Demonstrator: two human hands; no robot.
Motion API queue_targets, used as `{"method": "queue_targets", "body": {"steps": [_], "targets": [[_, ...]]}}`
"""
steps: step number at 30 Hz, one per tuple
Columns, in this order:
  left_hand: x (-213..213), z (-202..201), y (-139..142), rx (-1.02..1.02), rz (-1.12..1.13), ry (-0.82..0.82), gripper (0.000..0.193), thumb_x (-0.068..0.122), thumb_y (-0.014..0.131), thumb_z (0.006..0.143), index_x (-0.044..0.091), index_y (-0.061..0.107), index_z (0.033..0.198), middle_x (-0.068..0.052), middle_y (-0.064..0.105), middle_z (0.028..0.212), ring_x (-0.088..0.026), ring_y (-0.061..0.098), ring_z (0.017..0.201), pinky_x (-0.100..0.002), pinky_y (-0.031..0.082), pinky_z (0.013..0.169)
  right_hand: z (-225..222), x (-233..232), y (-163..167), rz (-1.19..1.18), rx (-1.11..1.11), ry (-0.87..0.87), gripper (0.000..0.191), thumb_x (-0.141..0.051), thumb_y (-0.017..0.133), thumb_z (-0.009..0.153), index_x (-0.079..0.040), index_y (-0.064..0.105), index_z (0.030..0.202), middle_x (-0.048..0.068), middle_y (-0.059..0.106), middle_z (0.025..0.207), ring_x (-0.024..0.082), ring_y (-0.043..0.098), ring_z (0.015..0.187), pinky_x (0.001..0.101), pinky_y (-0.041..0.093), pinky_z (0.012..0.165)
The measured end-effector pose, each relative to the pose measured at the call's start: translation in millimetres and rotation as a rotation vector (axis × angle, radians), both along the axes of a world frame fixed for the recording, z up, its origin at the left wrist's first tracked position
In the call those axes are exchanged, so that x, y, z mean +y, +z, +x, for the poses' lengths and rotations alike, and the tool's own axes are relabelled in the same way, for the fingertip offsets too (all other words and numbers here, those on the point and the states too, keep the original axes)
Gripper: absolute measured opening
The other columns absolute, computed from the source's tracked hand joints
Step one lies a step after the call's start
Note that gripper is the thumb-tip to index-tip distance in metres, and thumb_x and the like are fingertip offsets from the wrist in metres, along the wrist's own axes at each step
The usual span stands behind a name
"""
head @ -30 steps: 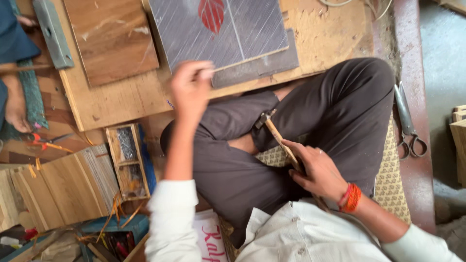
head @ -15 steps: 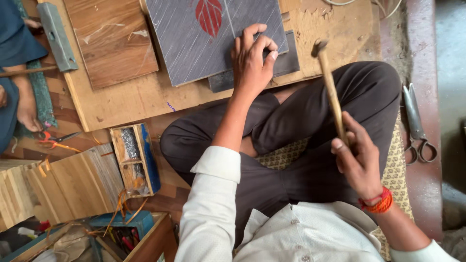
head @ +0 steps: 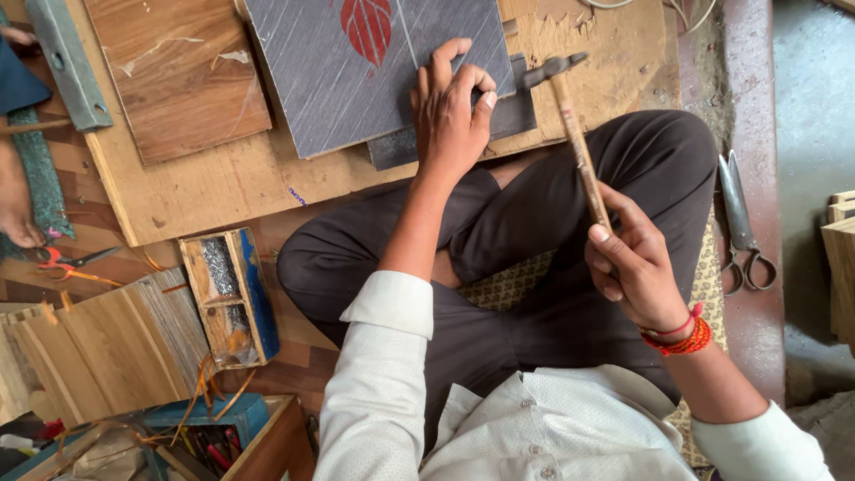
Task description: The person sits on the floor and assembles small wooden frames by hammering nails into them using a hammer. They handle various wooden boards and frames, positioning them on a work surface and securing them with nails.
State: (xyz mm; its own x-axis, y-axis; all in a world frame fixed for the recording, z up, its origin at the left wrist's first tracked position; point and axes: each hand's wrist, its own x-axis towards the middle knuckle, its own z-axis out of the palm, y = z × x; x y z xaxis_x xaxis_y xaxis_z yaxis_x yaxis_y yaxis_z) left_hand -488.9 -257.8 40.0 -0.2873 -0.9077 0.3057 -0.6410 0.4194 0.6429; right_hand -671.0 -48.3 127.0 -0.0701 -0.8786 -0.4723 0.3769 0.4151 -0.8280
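**Hammer raised over the grey panel**

I see the left hand (head: 452, 111) lying on the lower right corner of a grey panel (head: 356, 80), fingers curled and pinched together at the tips; whether they pinch something small I cannot tell. The panel bears a red leaf shape (head: 368, 27) near its top edge and lies on a pale wooden board (head: 214, 191), with a darker slab (head: 512, 116) sticking out beneath its right corner.

My right hand (head: 634, 267) is closed around the lower end of a hammer (head: 574, 134) with a wooden handle. The handle slants up and to the left, and the small metal head hangs just beside the left hand's knuckles, above the darker slab. A red band sits on that wrist.

Both legs are crossed under the work in dark trousers. To the right, scissors (head: 739, 223) lie on a reddish strip of floor. To the left, a small wooden box (head: 230, 298) with a blue side holds metal bits, and a brown wood panel (head: 178, 71) rests on the board beside the grey one
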Motion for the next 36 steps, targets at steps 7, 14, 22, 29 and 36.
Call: {"method": "queue_targets", "body": {"steps": [7, 14, 22, 29, 36], "targets": [[0.9, -0.8, 2.3, -0.005, -0.014, -0.013, 0.017, 0.018, 0.078, 0.086, 0.016, 0.063, 0.094, -0.001, 0.049, 0.144, -0.031, 0.051, 0.128, -0.053, 0.039, 0.104, -3.5, -3.2, 2.4, 0.007, 0.034, 0.026, 0.056, -0.015, 0.053, 0.103, -0.006, 0.040, 0.157, -0.003, 0.041, 0.071, 0.003, 0.038, 0.053, 0.0179, 0.032, 0.039], [2.9, -2.5, 3.1, -0.009, -0.007, -0.030, 0.015, 0.018, 0.078, 0.090, 0.017, 0.063, 0.094, -0.002, 0.050, 0.146, -0.031, 0.051, 0.128, -0.052, 0.039, 0.104, -1.1, 0.8, -2.2, 0.006, 0.050, 0.035, 0.058, -0.017, 0.054, 0.103, -0.007, 0.038, 0.157, -0.001, 0.043, 0.069, 0.004, 0.038, 0.049, 0.0194, 0.033, 0.038], [5.4, -4.1, 4.1, -0.018, 0.038, -0.061, 0.015, 0.017, 0.079, 0.092, 0.018, 0.064, 0.094, 0.000, 0.051, 0.148, -0.027, 0.055, 0.120, -0.052, 0.039, 0.107, -10.3, 7.0, -4.9, -0.004, 0.118, 0.082, 0.061, -0.017, 0.054, 0.102, -0.010, 0.036, 0.159, -0.001, 0.045, 0.066, 0.005, 0.039, 0.045, 0.0215, 0.033, 0.038], [0.6, -1.6, -8.4, -0.008, -0.106, -0.047, 0.016, 0.016, 0.081, 0.090, 0.019, 0.065, 0.094, -0.002, 0.045, 0.152, -0.031, 0.052, 0.129, -0.051, 0.038, 0.103, -12.3, 7.2, 8.8, -0.526, 1.278, 0.259, 0.068, -0.010, 0.066, 0.098, -0.012, 0.039, 0.160, 0.011, 0.065, 0.087, 0.029, 0.064, 0.067, 0.0384, 0.047, 0.056], [-0.3, 2.0, -15.5, -0.023, -0.036, -0.010, 0.016, 0.018, 0.080, 0.088, 0.020, 0.065, 0.094, 0.000, 0.041, 0.159, -0.029, 0.052, 0.129, -0.050, 0.039, 0.102, -8.5, 1.9, 10.4, -0.336, 1.478, 0.440, 0.060, -0.015, 0.072, 0.097, -0.015, 0.052, 0.154, 0.011, 0.067, 0.078, 0.030, 0.065, 0.062, 0.0423, 0.047, 0.052]]}}
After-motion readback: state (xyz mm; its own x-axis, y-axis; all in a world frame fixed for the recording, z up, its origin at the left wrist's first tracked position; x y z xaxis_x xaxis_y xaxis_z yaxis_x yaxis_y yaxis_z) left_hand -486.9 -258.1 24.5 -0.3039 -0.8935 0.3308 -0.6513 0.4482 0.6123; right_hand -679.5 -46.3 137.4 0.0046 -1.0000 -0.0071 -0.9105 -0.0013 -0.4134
